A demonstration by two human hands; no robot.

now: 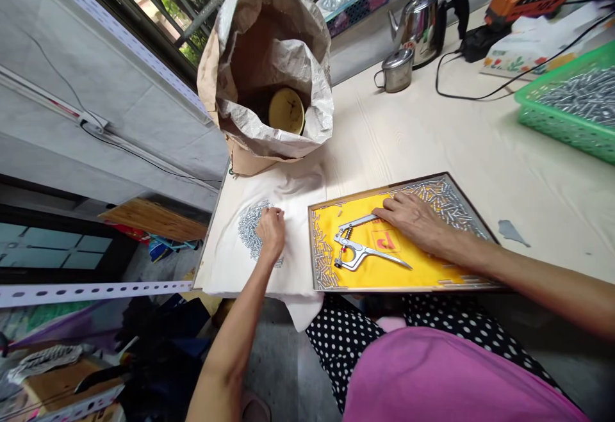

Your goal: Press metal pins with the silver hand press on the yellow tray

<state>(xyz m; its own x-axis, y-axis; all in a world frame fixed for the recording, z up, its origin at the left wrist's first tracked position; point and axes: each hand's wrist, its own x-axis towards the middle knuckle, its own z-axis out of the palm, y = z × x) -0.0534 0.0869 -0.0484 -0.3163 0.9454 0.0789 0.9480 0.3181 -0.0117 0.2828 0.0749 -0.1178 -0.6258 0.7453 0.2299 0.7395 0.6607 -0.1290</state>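
Note:
On a white cloth [298,217] lies a pile of small silver metal pins [250,227]. At the pile's right edge is my left hand [271,233], its fingertips pinched together; whatever is between them is too small to make out. A shallow tray [311,243] with a yellow bottom holds more pins [444,201] along its left and right sides. My right hand [408,217] reaches over this tray, fingers closed around the upper handle end of silver spring-loaded pliers [358,252]. The pliers' other handle lies spread apart toward the lower right.
Behind the cloth stands a large open paper sack [269,146] with a round yellowish container [287,111] inside. A metal cup [398,73], a kettle [423,25], a black cable [461,97] and a green basket [567,124] of metal parts are farther back and right.

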